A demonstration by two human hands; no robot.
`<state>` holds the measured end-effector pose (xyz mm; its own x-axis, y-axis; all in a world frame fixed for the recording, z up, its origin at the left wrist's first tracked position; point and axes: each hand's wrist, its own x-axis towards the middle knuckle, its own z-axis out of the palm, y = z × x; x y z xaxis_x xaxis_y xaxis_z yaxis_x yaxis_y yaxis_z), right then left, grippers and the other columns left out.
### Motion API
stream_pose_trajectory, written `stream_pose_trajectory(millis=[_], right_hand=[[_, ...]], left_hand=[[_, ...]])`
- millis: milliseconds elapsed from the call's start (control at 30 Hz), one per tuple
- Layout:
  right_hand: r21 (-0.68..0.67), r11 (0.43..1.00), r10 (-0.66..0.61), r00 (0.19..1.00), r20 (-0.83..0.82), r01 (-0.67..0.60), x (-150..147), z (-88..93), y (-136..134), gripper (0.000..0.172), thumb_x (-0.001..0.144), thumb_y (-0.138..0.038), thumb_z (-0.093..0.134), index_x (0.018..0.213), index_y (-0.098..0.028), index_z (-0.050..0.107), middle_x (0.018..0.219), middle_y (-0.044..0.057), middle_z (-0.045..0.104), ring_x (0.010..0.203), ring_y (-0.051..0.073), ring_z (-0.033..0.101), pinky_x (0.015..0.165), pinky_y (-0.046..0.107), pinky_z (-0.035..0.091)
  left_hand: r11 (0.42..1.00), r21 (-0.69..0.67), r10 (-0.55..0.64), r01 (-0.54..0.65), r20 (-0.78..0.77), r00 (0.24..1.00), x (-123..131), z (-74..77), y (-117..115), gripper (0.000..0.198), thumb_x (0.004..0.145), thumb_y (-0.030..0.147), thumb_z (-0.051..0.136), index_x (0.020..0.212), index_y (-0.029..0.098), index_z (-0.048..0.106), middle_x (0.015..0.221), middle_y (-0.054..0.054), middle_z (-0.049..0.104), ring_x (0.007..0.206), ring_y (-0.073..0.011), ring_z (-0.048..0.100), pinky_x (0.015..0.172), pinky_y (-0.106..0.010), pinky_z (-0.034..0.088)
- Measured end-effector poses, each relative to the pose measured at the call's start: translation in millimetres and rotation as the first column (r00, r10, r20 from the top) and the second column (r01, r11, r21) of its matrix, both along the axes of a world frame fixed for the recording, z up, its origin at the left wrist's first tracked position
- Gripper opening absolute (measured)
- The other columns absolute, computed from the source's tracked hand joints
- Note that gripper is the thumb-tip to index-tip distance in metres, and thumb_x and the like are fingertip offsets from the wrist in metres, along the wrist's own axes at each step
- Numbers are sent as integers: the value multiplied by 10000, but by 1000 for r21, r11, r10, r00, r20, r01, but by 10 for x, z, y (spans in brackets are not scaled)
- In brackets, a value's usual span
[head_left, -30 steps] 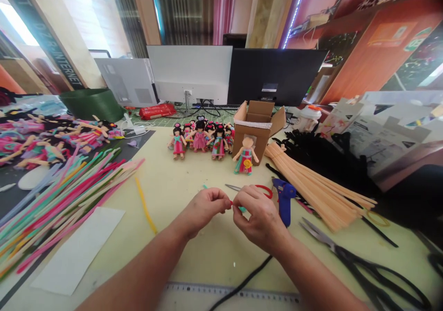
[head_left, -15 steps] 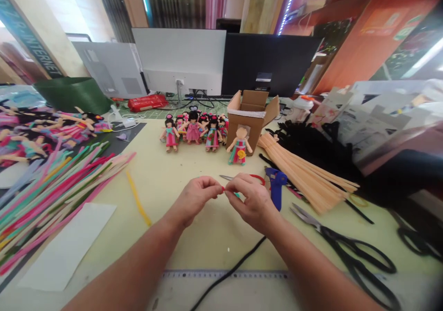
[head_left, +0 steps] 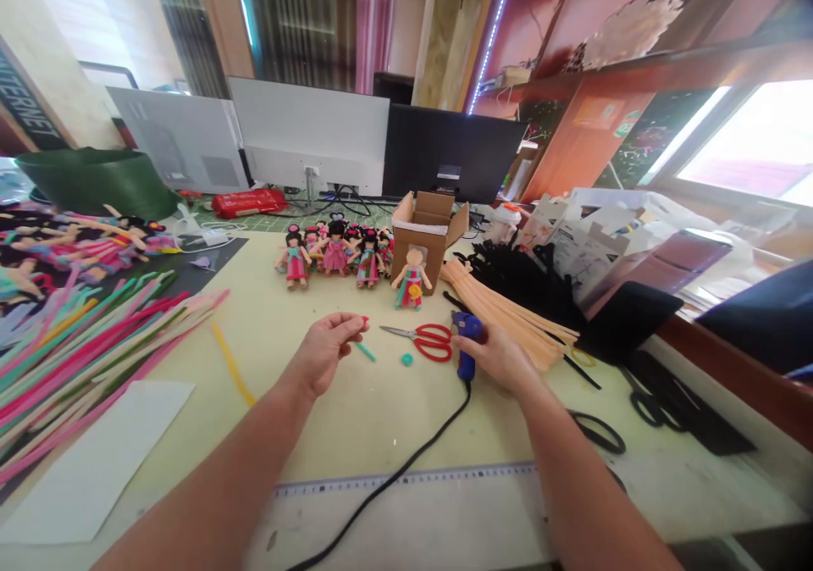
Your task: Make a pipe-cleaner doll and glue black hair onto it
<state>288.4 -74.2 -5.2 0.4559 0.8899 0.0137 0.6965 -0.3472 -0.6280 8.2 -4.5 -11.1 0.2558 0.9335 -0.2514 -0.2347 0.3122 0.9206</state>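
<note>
My left hand (head_left: pixel 325 346) pinches a small red piece (head_left: pixel 365 323) between thumb and fingertips, above the table. A short teal pipe-cleaner piece (head_left: pixel 366 352) shows just under those fingers. At the right, my right hand (head_left: pixel 505 357) has its thumb and fingers around the handle of a blue glue gun (head_left: pixel 468 346); some of the fingers are hidden. Between the hands are red-handled scissors (head_left: pixel 419 336) and a small teal coil (head_left: pixel 406 359). Beyond them a doll (head_left: pixel 414 279) without hair, with a yellow flower at its waist, stands against a cardboard box (head_left: pixel 438 215).
Several finished dolls (head_left: pixel 335 253) stand left of the box. Colourful pipe cleaners (head_left: pixel 114 359) and white paper (head_left: pixel 95 461) lie at left, peach pipe cleaners (head_left: pixel 501 304) and black ones (head_left: pixel 508 270) at right. A black cord (head_left: pixel 406 461) crosses the ruler (head_left: pixel 343 485). Large black-handled scissors (head_left: pixel 597 431) lie under my right forearm.
My right hand has let go of the red piece and moved right to the glue gun. My left hand keeps the red piece. The view has turned to the right.
</note>
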Motion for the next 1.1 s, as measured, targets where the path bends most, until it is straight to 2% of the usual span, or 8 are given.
stream_pose_trajectory(millis=[133, 267, 333, 400, 467, 667, 800, 1100], right_hand=[[21, 999, -23, 999, -40, 24, -134, -40, 23, 255, 724, -421, 633, 696, -168, 633, 572, 42, 608, 562, 198, 589, 545, 302, 421], [81, 997, 25, 985, -171, -12, -291, 143, 4, 274, 768, -356, 523, 886, -146, 653, 600, 19, 587, 524, 158, 550, 493, 271, 433], [158, 984, 129, 932, -339, -78, -418, 265, 19, 318, 719, -306, 554, 977, -147, 652, 689, 17, 614, 563, 139, 546, 490, 243, 429], [211, 968, 223, 840, -494, -132, -584, 363, 49, 346, 655, -276, 608, 969, -143, 670, 732, 18, 625, 583, 127, 531, 482, 225, 411], [201, 965, 252, 791, -558, -166, -760, 407, 77, 329, 642, -312, 653, 921, -141, 686, 684, 8, 599, 556, 115, 499, 454, 215, 382], [161, 963, 268, 792, -549, -215, -1065, 257, 62, 352, 697, -507, 660, 767, -165, 613, 532, -56, 428, 446, 77, 366, 397, 210, 301], [203, 952, 302, 819, -489, -230, -1101, 184, 23, 317, 720, -496, 647, 715, -193, 556, 525, -71, 390, 449, 80, 356, 419, 222, 318], [235, 937, 337, 852, -401, -259, -1137, 193, 14, 301, 754, -459, 615, 655, -209, 480, 511, -72, 388, 437, 78, 351, 405, 214, 304]], left_hand=[[1000, -23, 2, -1, 57, 998, -10, 15, -11, 325, 577, 349, 806, 784, 150, 655, 776, -8, 673, 650, -77, 540, 591, -213, 320], [999, -34, 11, -8, 99, 995, -38, 2, 37, 338, 572, 362, 814, 783, 150, 657, 778, -11, 665, 659, -81, 539, 579, -212, 314], [999, -37, 21, -17, 107, 994, -52, -11, 65, 327, 584, 367, 808, 779, 154, 657, 778, -11, 663, 659, -82, 536, 576, -215, 311], [999, -46, 22, -16, 116, 993, -65, -22, 85, 307, 605, 369, 798, 777, 157, 658, 785, -12, 662, 663, -84, 536, 577, -220, 311], [998, -64, 18, -9, 131, 991, -74, -31, 95, 285, 622, 361, 789, 780, 162, 659, 799, -13, 663, 670, -87, 537, 580, -226, 313], [990, -136, 50, -25, 185, 981, -69, -53, 119, 259, 631, 333, 793, 781, 166, 665, 793, -11, 655, 656, -85, 529, 572, -228, 313], [986, -166, 59, -23, 216, 975, -44, -64, 124, 259, 631, 328, 799, 794, 166, 678, 804, -14, 653, 655, -82, 530, 557, -221, 312], [980, -199, 59, -11, 235, 970, -27, -31, 80, 262, 612, 315, 820, 781, 165, 688, 788, -15, 647, 645, -78, 525, 537, -212, 316]])
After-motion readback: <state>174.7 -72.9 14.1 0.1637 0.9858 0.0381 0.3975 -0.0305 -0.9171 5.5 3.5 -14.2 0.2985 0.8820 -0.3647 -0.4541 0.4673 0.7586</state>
